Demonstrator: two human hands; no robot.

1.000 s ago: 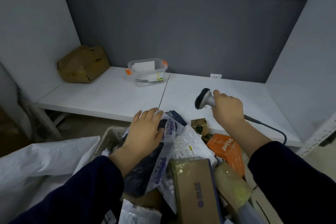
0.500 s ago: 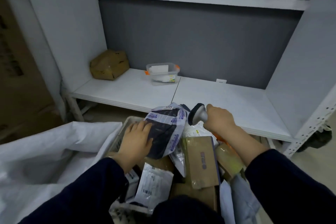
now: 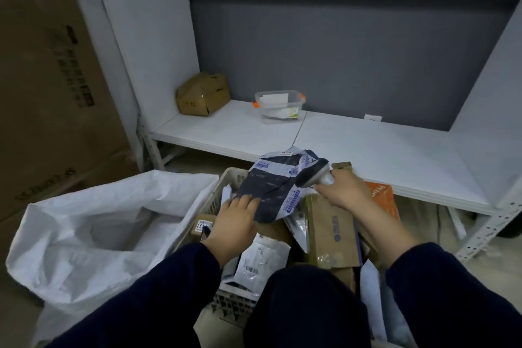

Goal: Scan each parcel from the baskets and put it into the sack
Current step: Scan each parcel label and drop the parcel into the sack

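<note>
Trouble spot here is the scan itself. The left hand (image 3: pixel 236 223) holds the near end of the dark mailer (image 3: pixel 271 192), fingers together over the top and thumb out of sight underneath. The bag is propped up over the far-left part of the basket (image 3: pixel 226 179). The right hand (image 3: pixel 343 192) is wrapped round the scanner (image 3: pixel 313 175), whose head sits right up against the mailer's right edge.

That film is floppy and wrinkled, so my guess is a creased label gives no read. I can't even tell if the barcode faces the scanner. The white pouch (image 3: pixel 260 257) just below has its own barcode showing, so a stray read off the wrong parcel seems possible. With a hold on one end only, the bag could also slide back into the pile.

The sack (image 3: pixel 99 223) is slumped on the floor just left of the basket with its mouth half sagging, so a lazy toss might land outside it.

Room-wise, a white shelf (image 3: pixel 367 150) runs along the far side against a grey wall, with a dented brown box (image 3: pixel 202 93) and a clear tub (image 3: pixel 279 106) on it. Big cartons (image 3: pixel 50 79) stand at far left.
</note>
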